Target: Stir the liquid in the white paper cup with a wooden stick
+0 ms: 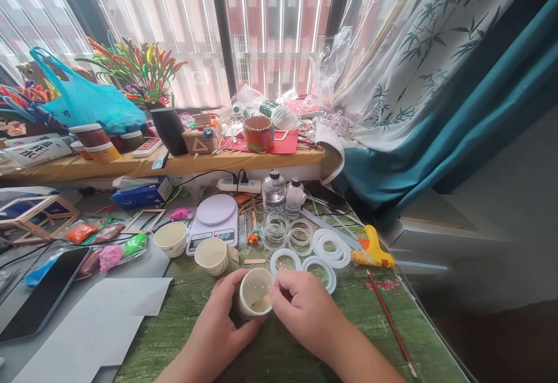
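Note:
My left hand is wrapped round a small white paper cup that sits low on the green table mat. A little pale liquid lies in the cup's bottom. My right hand is at the cup's right rim with its fingers pinched together; what they hold is too small to make out. Two more white cups stand just behind to the left. White ring moulds lie right behind my right hand.
A white kitchen scale, two glass bottles, clear rings, a yellow glue gun and a red paintbrush lie on the mat. Grey card and a dark tablet are on the left. A cluttered shelf runs behind.

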{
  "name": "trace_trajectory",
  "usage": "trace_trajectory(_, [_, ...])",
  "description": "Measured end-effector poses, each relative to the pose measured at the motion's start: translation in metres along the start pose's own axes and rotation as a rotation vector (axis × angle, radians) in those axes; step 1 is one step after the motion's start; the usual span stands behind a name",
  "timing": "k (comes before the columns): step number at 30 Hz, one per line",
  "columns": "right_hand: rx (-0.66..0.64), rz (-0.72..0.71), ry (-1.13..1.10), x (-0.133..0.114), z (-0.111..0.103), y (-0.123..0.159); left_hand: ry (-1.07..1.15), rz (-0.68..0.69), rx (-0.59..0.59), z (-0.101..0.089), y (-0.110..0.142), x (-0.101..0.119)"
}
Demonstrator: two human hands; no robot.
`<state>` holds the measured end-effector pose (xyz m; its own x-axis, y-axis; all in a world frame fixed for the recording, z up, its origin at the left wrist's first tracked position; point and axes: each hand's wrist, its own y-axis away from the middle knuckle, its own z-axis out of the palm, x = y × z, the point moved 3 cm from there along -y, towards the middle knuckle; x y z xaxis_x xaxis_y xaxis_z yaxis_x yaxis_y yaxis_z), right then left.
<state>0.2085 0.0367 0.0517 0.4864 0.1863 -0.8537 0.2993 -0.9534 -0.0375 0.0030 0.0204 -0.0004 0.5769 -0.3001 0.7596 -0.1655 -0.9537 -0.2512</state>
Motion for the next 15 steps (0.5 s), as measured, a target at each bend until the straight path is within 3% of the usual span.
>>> trace_trajectory(6, [0.001, 0.012, -0.030, 0.002, 0.002, -0.003, -0.026, 0.055, -0.004, -0.001, 0.001, 0.003])
trace_trajectory(9, [0.086, 0.014, 0.047, 0.005, -0.002, -0.003, -0.022, 0.070, -0.022, -0.002, 0.001, 0.007])
trace_trajectory(13, [0.007, 0.034, -0.029, 0.009, 0.000, -0.003, -0.019, 0.054, -0.053, -0.002, 0.000, 0.015])
trace_trajectory(15, [0.031, 0.022, -0.030, 0.011, 0.000, -0.002, -0.016, 0.049, -0.053, -0.003, 0.000, 0.018])
